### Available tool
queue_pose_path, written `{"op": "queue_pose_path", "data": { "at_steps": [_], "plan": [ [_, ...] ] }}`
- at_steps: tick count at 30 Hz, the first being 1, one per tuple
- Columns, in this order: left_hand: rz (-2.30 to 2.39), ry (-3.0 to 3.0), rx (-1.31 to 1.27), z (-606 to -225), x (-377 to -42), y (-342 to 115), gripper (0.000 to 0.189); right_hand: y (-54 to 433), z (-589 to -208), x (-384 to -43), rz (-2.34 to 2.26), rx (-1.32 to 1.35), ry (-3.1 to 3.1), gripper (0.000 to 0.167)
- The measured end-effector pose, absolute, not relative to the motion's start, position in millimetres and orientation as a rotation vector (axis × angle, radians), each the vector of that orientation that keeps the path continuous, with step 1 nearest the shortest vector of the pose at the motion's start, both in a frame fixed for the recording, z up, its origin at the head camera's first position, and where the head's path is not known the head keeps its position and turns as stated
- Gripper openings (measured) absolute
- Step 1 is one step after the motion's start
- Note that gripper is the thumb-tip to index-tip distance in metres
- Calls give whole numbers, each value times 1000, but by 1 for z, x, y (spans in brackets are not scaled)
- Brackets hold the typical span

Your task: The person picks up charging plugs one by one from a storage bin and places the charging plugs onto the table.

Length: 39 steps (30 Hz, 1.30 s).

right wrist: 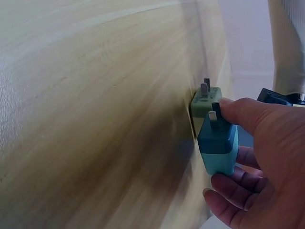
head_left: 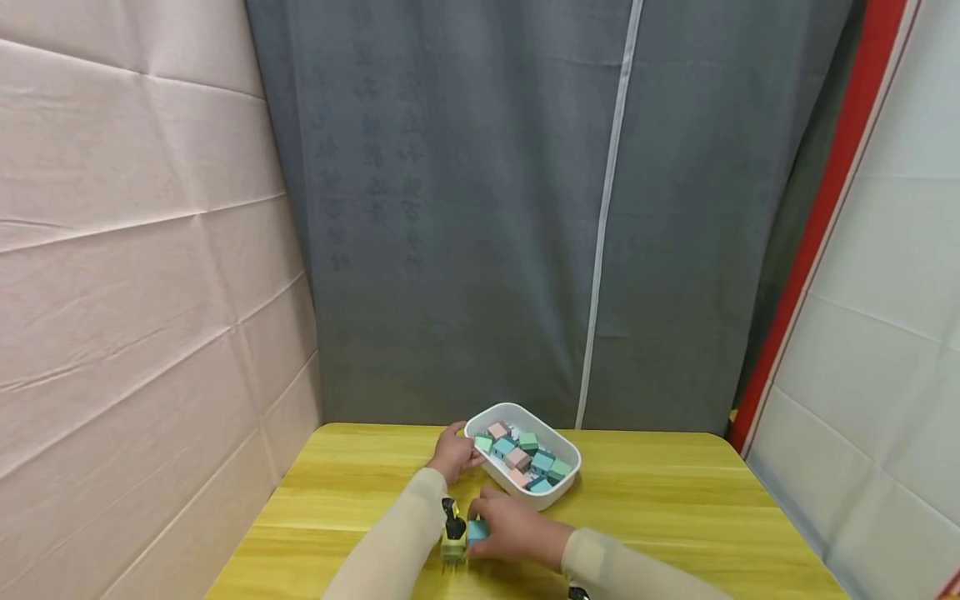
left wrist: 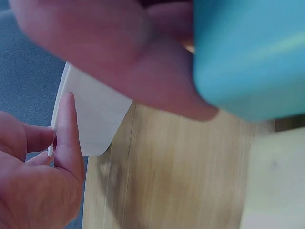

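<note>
My left hand point(head_left: 452, 452) pinches the rim of a white plastic container point(head_left: 550, 499) at its left end; the left wrist view shows thumb and fingers on either side of the rim. Inside the container lie several pink, green and blue charger plugs point(head_left: 517, 458). Nearer my body, my right hand point(head_left: 517, 531) grips a blue two-prong charger plug point(right wrist: 218, 148) between thumb and fingers. Just beside it a yellow-green charger plug point(right wrist: 205, 102) stands on the table, its prongs showing.
The yellow wood-grain table point(head_left: 660, 508) reaches back to a grey curtain point(head_left: 465, 250). Pale cloth point(head_left: 135, 275) hangs on the left, and a white panel with a red edge point(head_left: 825, 158) stands on the right. Black wrist devices point(head_left: 453, 521) sit on the sleeves.
</note>
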<state>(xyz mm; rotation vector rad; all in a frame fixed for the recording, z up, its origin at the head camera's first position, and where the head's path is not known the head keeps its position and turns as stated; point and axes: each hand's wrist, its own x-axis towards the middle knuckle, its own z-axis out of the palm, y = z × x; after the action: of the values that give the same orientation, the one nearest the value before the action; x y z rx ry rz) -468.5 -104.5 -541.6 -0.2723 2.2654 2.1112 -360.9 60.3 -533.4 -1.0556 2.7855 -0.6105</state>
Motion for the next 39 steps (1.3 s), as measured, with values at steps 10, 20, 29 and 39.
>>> {"op": "queue_pose_path", "data": {
  "at_steps": [10,20,29,39],
  "plan": [
    [2121,2243,-255,-539,-466,-105,63,56,-537,-361,-599,-1007,2768,39],
    [2140,2230,-248,-535,-460,-104,63,55,-544,-362,-600,-1007,2773,39],
    [2133,2237,-235,-538,-463,-105,63,54,-549,-361,-597,-1023,2784,41],
    [2119,2242,-236,-535,-460,-105,64,54,-551,-360,-597,-1025,2792,41]
  ]
}}
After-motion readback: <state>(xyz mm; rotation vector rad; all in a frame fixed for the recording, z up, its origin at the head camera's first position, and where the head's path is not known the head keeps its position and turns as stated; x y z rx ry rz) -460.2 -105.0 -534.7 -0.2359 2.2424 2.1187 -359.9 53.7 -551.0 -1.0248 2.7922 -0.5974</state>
